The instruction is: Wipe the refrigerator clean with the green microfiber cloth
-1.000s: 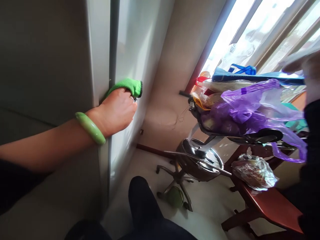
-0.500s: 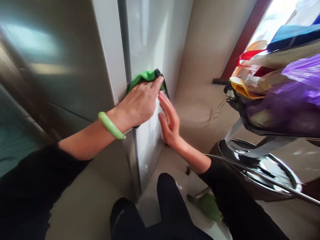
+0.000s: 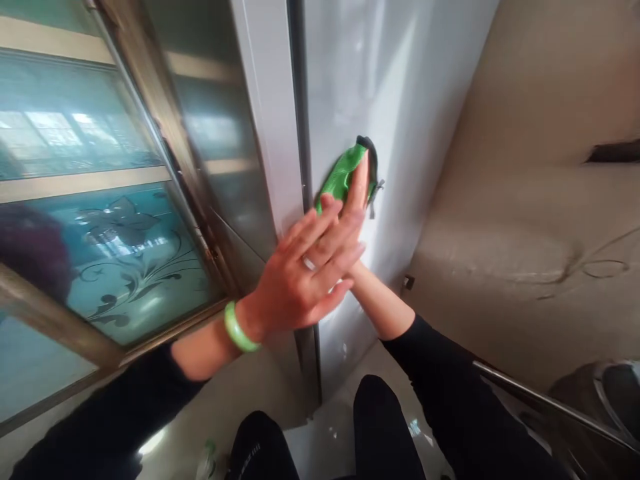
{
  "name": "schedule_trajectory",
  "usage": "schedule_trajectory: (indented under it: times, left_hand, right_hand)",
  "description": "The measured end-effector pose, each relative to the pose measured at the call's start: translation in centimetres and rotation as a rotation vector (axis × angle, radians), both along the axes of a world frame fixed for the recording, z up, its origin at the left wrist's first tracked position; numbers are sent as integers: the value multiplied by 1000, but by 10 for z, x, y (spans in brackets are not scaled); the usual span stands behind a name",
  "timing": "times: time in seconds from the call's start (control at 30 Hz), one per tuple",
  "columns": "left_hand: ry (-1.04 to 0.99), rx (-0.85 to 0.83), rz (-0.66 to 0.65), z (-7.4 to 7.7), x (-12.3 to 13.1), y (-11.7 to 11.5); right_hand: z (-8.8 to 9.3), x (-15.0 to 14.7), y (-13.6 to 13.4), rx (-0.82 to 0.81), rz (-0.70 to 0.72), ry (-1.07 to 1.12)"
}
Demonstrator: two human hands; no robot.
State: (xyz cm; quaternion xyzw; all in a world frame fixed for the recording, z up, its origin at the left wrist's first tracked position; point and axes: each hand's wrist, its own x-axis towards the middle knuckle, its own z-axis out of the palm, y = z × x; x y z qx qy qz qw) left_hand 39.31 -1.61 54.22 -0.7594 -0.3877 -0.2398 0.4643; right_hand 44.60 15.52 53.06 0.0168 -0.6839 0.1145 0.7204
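Observation:
A green cloth (image 3: 341,175) with a dark edge lies flat against the tall silver-grey panel (image 3: 340,80), which looks like the side of a refrigerator. My right hand (image 3: 359,190) presses on the cloth, its fingers pointing up; much of this hand is hidden. In front of it, nearer to me, is my left hand (image 3: 297,277), fingers spread and holding nothing. It overlaps the right hand and wrist in view; whether they touch I cannot tell. A pale green bangle (image 3: 240,328) circles my left wrist.
Left of the panel runs a dark vertical seam (image 3: 299,93). Further left stands a glass-fronted cabinet (image 3: 135,257) with a flower pattern. A beige wall (image 3: 525,200) is on the right, with a metal bar (image 3: 550,403) below. My knees are close to the panel.
The green cloth has passed from under my left hand to under my right. My left hand has drawn back with fingers spread. The view has swung left, so the purple bag is gone.

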Motion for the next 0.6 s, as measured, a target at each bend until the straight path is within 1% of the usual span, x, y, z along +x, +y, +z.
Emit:
schedule_trajectory:
  times: [0.03, 0.07, 0.1, 0.17, 0.23, 0.27, 0.3, 0.33, 0.37, 0.4, 0.43, 0.5, 0.6]
  left_hand:
    - [-1, 14, -8, -12, -6, -12]
    - [-24, 17, -15, -21, -12, -22]
    - [-58, 17, -31, -28, -18, -31]
    - [-111, 14, -99, -34, -25, -43]
    - [-156, 13, -199, -35, -27, -48]
    - [-189, -13, -221, -35, -26, -49]
    - [-229, -36, -239, -34, -25, -50]
    - [-275, -48, -251, -34, -23, -51]
    - [-319, -44, -259, -34, -22, -52]
    - [-351, -34, -257, -33, -21, -53]
    - [-358, -18, -247, -32, -21, -54]
    - [-309, 17, -202, -27, -22, -58]
    - [-193, 96, -76, -14, -23, -58]
  right_hand:
    - [2, 1, 1, -17, -197, 4]
    - [7, 2, 1, -47, -300, 29]
    - [16, 3, 0, -60, -343, 38]
    - [41, 4, -6, -16, -364, -20]
    - [66, 5, -15, 18, -372, -81]
    - [74, 5, -20, 39, -376, -115]
    - [77, 5, -24, 65, -374, -143]
    - [75, 5, -28, 95, -367, -157]
    - [68, 5, -31, 124, -352, -158]
    - [55, 5, -34, 151, -333, -148]
    - [38, 6, -36, 170, -313, -134]
    - [-3, 7, -39, 184, -286, -122]
    - [-63, 11, -40, 187, -278, -153]
